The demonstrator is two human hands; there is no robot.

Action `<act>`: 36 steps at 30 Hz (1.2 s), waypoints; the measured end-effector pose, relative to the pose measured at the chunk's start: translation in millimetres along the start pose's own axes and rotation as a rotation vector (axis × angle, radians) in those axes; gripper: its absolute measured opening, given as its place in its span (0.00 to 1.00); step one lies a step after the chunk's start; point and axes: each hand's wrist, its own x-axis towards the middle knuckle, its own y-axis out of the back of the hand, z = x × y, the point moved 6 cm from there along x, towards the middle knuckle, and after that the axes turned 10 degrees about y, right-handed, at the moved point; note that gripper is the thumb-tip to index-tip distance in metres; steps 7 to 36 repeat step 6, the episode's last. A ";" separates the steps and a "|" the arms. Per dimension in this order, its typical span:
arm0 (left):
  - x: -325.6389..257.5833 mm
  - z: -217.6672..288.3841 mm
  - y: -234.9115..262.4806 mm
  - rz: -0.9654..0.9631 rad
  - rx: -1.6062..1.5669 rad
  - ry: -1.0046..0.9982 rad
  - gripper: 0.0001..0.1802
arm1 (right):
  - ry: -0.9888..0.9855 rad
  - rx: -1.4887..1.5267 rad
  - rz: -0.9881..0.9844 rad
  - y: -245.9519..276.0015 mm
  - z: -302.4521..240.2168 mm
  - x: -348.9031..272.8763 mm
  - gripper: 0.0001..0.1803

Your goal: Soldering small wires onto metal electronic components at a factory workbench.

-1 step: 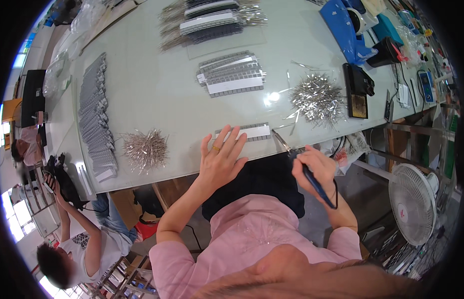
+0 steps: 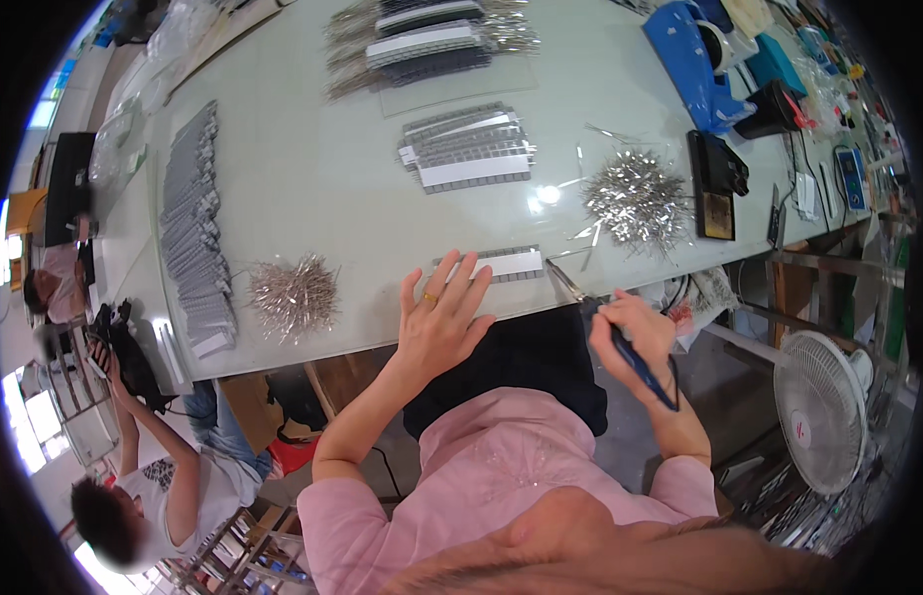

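My left hand (image 2: 441, 317) lies with fingers spread on the near edge of the table, its fingertips over the left part of a grey segmented strip (image 2: 516, 263) with a white band along it. My right hand (image 2: 635, 337) is closed round the dark blue handle of a soldering iron (image 2: 628, 357). The iron's thin metal tip points at the strip's right end, very near it; whether they touch I cannot tell. Behind the strip is a heap of similar strips (image 2: 471, 169). Shiny metal wire leads lie in one pile (image 2: 635, 203) on the right and another pile (image 2: 293, 296) on the left.
A long row of grey strips (image 2: 193, 238) lines the table's left side. Stacked strips with long leads (image 2: 427, 45) sit at the back. At right are a black soldering stand (image 2: 714, 183) and a blue tape dispenser (image 2: 684, 59). A white fan (image 2: 823, 412) stands below; a person (image 2: 184, 486) sits at left.
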 end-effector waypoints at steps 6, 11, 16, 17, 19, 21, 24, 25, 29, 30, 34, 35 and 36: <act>-28.3 -48.0 34.2 0.113 0.146 0.280 0.34 | -0.167 0.170 0.086 -12.2 31.5 -30.7 0.03; -28.3 -48.0 34.2 0.113 0.146 0.280 0.34 | -0.167 0.170 0.086 -12.2 31.5 -30.7 0.03; -28.3 -48.0 34.2 0.113 0.146 0.280 0.34 | -0.167 0.170 0.086 -12.2 31.5 -30.7 0.03; -28.3 -48.0 34.2 0.113 0.146 0.280 0.34 | -0.167 0.170 0.086 -12.2 31.5 -30.7 0.03; -28.3 -48.0 34.2 0.113 0.146 0.280 0.34 | -0.167 0.170 0.086 -12.2 31.5 -30.7 0.03; -28.3 -48.0 34.2 0.113 0.146 0.280 0.34 | -0.167 0.170 0.086 -12.2 31.5 -30.7 0.03; -28.3 -48.0 34.2 0.113 0.146 0.280 0.34 | -0.167 0.170 0.086 -12.2 31.5 -30.7 0.03; -28.3 -48.0 34.2 0.113 0.146 0.280 0.34 | -0.167 0.170 0.086 -12.2 31.5 -30.7 0.03; -28.3 -48.0 34.2 0.113 0.146 0.280 0.34 | -0.167 0.170 0.086 -12.2 31.5 -30.7 0.03; -28.3 -48.0 34.2 0.113 0.146 0.280 0.34 | -0.167 0.170 0.086 -12.2 31.5 -30.7 0.03; -28.3 -48.0 34.2 0.113 0.146 0.280 0.34 | -0.167 0.170 0.086 -12.2 31.5 -30.7 0.03; -28.3 -48.0 34.2 0.113 0.146 0.280 0.34 | -0.167 0.170 0.086 -12.2 31.5 -30.7 0.03; -28.3 -48.0 34.2 0.113 0.146 0.280 0.34 | -0.167 0.170 0.086 -12.2 31.5 -30.7 0.03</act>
